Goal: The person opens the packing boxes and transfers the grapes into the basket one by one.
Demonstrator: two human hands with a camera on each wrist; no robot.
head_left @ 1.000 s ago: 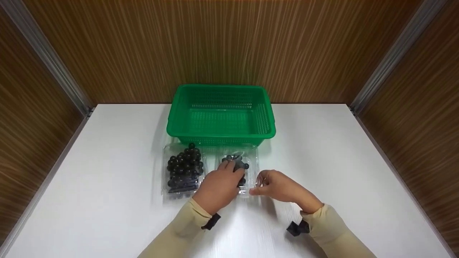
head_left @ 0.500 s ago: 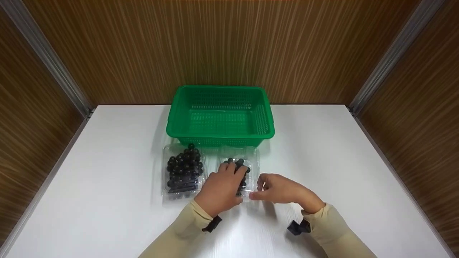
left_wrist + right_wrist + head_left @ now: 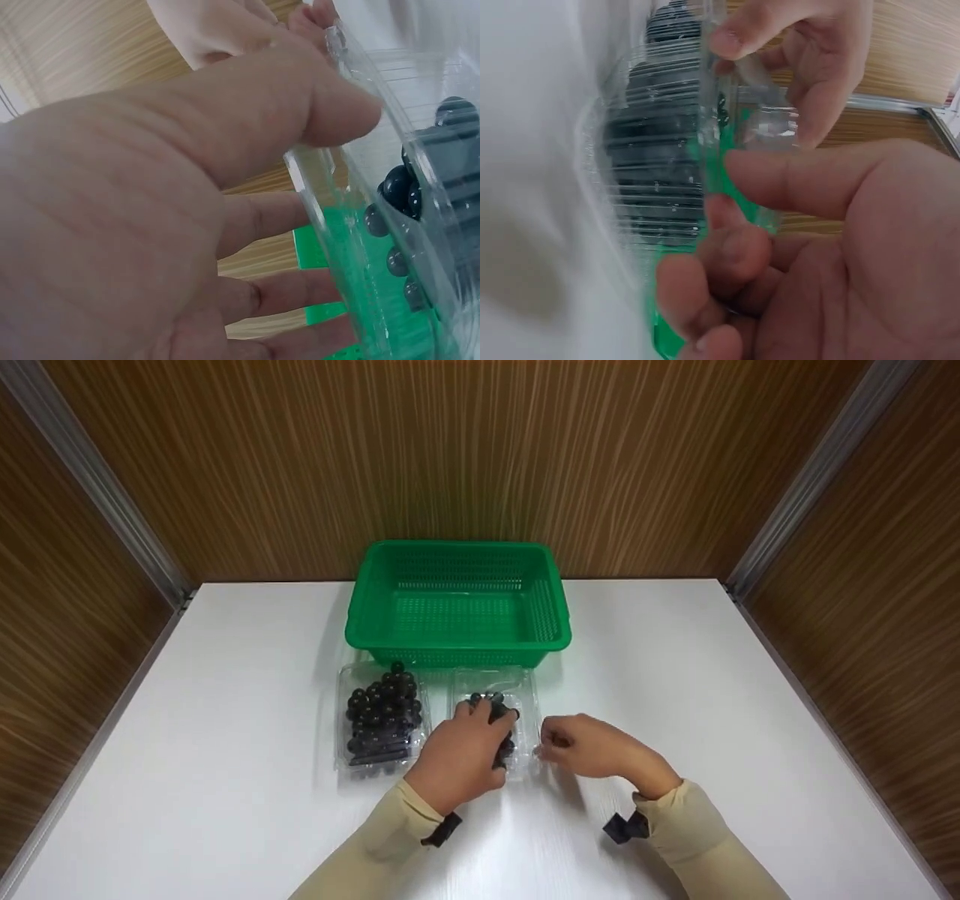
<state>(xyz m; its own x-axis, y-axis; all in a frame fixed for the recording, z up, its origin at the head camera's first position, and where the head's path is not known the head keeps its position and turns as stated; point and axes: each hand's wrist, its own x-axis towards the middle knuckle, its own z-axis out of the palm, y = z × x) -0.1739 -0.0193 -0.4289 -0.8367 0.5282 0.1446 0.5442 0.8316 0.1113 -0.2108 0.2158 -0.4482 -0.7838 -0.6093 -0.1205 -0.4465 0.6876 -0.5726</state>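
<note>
Two clear plastic clamshell boxes hold bunches of dark grapes. The left-hand box (image 3: 345, 690) lies apart from both hands. My left hand (image 3: 461, 754) lies over the right-hand box (image 3: 531, 701) and partly hides its grapes (image 3: 504, 750). In the left wrist view, the thumb (image 3: 341, 112) touches that box's front edge, and the other fingers reach out fairly straight beside its plastic. My right hand (image 3: 589, 744) is at the same box's right edge with its fingers curled. In the right wrist view, thumb and forefinger (image 3: 726, 214) pinch near the plastic rim (image 3: 709, 127).
A green perforated basket (image 3: 457, 646) stands behind both boxes, close to the wood-patterned back wall (image 3: 465, 450). Everything is on a white table (image 3: 225, 697). Wood-patterned panels with metal strips rise on the left and right.
The right hand's fingers have curled in more at the box edge, and its thumb has drawn back slightly. The left hand has stayed over the right-hand box with small finger shifts.
</note>
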